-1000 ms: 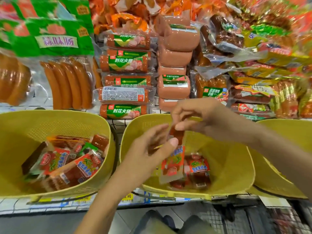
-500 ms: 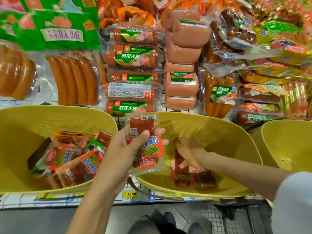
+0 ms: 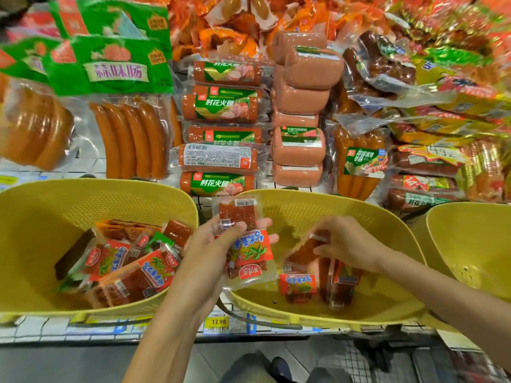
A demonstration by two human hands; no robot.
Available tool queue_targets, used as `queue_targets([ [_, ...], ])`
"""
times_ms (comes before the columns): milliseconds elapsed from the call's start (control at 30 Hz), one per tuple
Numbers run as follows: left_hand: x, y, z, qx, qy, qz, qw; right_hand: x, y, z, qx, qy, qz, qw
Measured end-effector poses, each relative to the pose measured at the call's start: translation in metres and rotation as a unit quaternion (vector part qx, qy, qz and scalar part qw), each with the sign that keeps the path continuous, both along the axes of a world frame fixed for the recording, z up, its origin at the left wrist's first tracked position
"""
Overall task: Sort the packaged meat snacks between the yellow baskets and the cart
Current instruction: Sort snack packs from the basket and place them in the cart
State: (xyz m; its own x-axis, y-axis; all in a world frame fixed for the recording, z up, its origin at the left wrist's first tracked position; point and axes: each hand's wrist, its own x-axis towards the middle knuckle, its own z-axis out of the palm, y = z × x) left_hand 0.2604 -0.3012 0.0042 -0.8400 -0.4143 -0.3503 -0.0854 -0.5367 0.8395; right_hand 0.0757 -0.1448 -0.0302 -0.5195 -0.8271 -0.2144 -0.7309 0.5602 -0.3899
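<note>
Packaged meat snacks [image 3: 132, 269] lie heaped in the left yellow basket [image 3: 41, 217], with a few more on the floor of the middle basket [image 3: 304, 208]. The right basket [image 3: 470, 239] shows none from my view. My left hand [image 3: 210, 252] grips one red-and-green packet [image 3: 246, 244] upright above the gap between the first two baskets, thumb across its face. My right hand [image 3: 351, 244] reaches into the middle basket, fingers curled round a second packet [image 3: 301, 251], which is blurred. I judge the sort well under way but unfinished: several packets lie in the middle basket and two are in hand. The wire cart [image 3: 365, 363] at the lower edge holds no snacks that I can make out. Shelf sausages [image 3: 130, 139] behind look untouched.
</note>
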Motion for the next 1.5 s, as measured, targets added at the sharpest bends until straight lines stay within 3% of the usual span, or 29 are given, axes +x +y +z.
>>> queue_targets([
  [67,0.000,0.003,-0.001,0.012,-0.007,0.003,1.000,0.010,0.007,0.025,-0.114,0.010,-0.043,0.993],
  [167,-0.003,0.007,-0.002,0.038,-0.006,0.028,0.999,0.038,0.009,0.053,-0.308,0.045,-0.066,0.948],
  [267,-0.011,0.012,0.002,0.061,0.007,-0.019,0.998,0.076,-0.006,0.055,-0.369,0.070,0.041,0.926],
  [333,-0.016,0.014,0.002,0.080,-0.002,-0.007,0.997,0.084,-0.010,0.044,-0.348,0.037,0.146,0.925],
  [433,-0.018,0.009,-0.004,0.001,-0.036,0.060,0.998,0.053,-0.002,0.042,-0.202,-0.204,0.138,0.948],
  [467,-0.018,0.006,-0.004,-0.022,-0.040,0.075,0.996,0.037,0.002,0.036,-0.151,-0.222,0.110,0.957],
  [533,-0.016,0.002,-0.004,-0.039,-0.032,0.077,0.996,0.000,0.010,0.009,0.046,-0.094,0.094,0.990],
  [600,-0.015,0.001,-0.002,-0.041,-0.020,0.060,0.997,-0.018,0.009,-0.022,0.289,-0.021,0.091,0.953],
  [633,-0.015,0.001,-0.001,-0.042,-0.014,0.053,0.998,-0.021,0.008,-0.037,0.361,-0.007,0.098,0.927],
  [700,-0.015,0.003,-0.001,-0.037,0.000,0.044,0.998,-0.019,0.002,-0.055,0.423,0.032,0.134,0.895],
  [800,-0.014,0.006,-0.003,-0.020,0.010,0.037,0.999,-0.017,0.000,-0.063,0.433,0.101,0.142,0.885],
  [967,-0.015,0.007,-0.005,-0.006,0.014,0.026,1.000,-0.014,0.005,-0.054,0.326,0.111,0.058,0.937],
  [1167,-0.017,0.008,-0.004,-0.002,0.012,0.019,1.000,-0.024,0.011,-0.040,0.229,0.126,0.019,0.965],
  [1300,-0.017,0.006,-0.003,-0.007,0.002,0.019,1.000,-0.031,0.013,-0.013,0.148,0.147,0.061,0.976],
  [1433,-0.018,0.004,-0.003,-0.031,-0.017,0.007,0.999,-0.023,0.017,0.048,-0.052,-0.041,0.115,0.991],
  [1500,-0.021,0.006,-0.003,-0.032,-0.025,-0.014,0.999,-0.009,0.007,0.080,-0.132,-0.059,0.158,0.977],
])
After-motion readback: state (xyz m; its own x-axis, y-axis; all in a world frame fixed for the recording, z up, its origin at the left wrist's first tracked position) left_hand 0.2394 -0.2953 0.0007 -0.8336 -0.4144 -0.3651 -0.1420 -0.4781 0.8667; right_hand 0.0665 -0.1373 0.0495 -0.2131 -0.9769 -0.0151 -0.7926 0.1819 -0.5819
